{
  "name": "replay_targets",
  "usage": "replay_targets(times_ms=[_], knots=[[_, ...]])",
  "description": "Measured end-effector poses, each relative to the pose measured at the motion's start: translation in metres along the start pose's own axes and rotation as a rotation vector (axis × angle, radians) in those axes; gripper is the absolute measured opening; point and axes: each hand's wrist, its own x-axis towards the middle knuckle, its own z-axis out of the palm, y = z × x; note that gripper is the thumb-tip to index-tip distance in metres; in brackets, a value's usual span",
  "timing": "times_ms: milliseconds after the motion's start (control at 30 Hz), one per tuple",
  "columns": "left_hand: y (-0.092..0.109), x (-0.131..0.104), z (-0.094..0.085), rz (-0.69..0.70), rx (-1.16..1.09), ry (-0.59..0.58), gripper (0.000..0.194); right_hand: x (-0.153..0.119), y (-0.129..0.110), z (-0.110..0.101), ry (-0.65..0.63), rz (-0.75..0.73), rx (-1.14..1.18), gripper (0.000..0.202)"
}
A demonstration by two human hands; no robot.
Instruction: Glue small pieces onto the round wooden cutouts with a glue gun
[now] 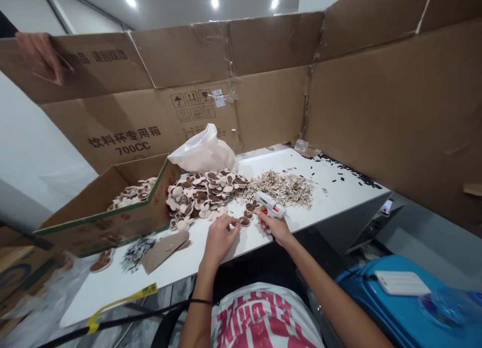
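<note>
My right hand is wrapped round a white glue gun whose nozzle end points up and left, over the table. My left hand has its fingertips pinched at the left edge of a small brown and cream felt piece near the table's front edge. Another brown felt piece lies just behind it. A large heap of similar pieces is at the back left of my hands. Behind the glue gun spreads a pile of thin cream strips.
An open cardboard box with more felt pieces stands left. A white bag sits behind the heap. Dark bits and a cardboard scrap lie front left. Tall cardboard walls enclose the back; another person's hand rests on them.
</note>
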Motion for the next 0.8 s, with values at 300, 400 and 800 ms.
replay_targets(times_ms=[300, 400, 800], knots=[[0.015, 0.007, -0.008, 0.083, -0.094, -0.026, 0.019, -0.002, 0.0, -0.004, -0.103, -0.018, -0.026, 0.05], [0.026, 0.019, 0.004, 0.097, -0.158, 0.037, 0.018, -0.002, 0.0, -0.004, -0.136, -0.015, -0.024, 0.051], [0.012, -0.008, -0.003, 0.013, -0.099, 0.167, 0.02, -0.009, -0.004, -0.005, -0.2, -0.028, -0.057, 0.048]])
